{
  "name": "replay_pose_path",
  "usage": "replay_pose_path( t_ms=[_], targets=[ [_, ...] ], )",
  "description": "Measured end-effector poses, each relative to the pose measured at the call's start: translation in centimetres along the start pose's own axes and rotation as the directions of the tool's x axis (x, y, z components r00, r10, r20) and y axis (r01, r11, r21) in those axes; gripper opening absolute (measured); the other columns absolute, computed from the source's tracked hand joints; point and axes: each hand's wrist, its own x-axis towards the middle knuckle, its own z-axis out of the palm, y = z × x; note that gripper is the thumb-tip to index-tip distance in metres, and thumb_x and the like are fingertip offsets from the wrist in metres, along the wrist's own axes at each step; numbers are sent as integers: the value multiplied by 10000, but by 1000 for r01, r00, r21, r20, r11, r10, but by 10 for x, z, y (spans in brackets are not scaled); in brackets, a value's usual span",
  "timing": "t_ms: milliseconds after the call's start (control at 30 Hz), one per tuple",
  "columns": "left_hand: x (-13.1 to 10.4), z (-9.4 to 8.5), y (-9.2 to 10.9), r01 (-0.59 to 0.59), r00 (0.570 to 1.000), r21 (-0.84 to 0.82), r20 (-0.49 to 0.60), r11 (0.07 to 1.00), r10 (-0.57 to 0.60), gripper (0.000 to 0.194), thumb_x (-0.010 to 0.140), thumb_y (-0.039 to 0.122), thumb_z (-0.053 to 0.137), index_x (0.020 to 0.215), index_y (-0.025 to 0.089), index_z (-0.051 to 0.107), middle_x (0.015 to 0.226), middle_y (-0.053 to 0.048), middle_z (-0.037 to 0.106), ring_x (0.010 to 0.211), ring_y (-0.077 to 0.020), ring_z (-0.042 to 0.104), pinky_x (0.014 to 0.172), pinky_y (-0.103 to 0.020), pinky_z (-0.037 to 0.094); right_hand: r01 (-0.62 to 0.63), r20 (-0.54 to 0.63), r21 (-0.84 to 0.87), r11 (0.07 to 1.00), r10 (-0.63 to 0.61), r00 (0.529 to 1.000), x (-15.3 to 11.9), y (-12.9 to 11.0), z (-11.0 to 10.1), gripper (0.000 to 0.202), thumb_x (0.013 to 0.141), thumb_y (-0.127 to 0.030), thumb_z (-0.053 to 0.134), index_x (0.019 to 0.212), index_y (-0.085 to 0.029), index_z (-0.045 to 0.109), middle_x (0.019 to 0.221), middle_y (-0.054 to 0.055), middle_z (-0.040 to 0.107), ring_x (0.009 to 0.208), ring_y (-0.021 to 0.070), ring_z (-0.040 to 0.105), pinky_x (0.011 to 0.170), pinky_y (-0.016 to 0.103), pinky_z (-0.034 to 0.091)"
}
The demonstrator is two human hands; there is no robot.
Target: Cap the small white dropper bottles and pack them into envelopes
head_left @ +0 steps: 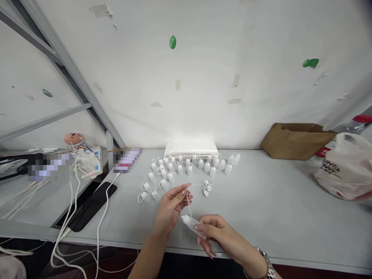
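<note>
Right hand: your right hand [216, 232] is gripping the small bottle [190, 223] by its body, thumb on top, probably so the nozzle is pointing freely toward your other hand.
Left hand: your left hand [174, 203] is pinching the thin white cord [190, 205] between thumb and fingers, seemingly to hold it taut; what is sitting at your fingertips is too small to tell.
Bottle in hand: it is tilting, nozzle up and left, near the front edge of the table [276, 217].
Loose caps: the white caps [206, 188] are lying in a cluster just beyond your hands, likely for easy reach.
Other bottles: the group of bottles [171, 167] is standing farther back, perhaps to give you working room.
</note>
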Motion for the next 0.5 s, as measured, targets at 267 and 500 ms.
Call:
replay_pose_path(
  t_ms=[267,500],
  targets=[
    [-6,-2,2,-58,996,-69,57,996,62,170,544,245,830,646,161,724,608,10,672,570,-93,606,655,-237,494,-7,-18,-62,998,5,1000,-2,-5,1,382,682,-477,700,577,-141,551,396,-46,517,341,56,435,379,185,291],
    [-7,-6,0,-69,987,-105,135,992,83,168,554,261,827,657,190,714,552,28,617,566,-87,568,610,-230,449,20,-3,-57,998,-20,1000,-2,-2,0,368,684,-463,703,585,-145,546,407,-48,526,342,54,442,377,180,299]
  ],
)
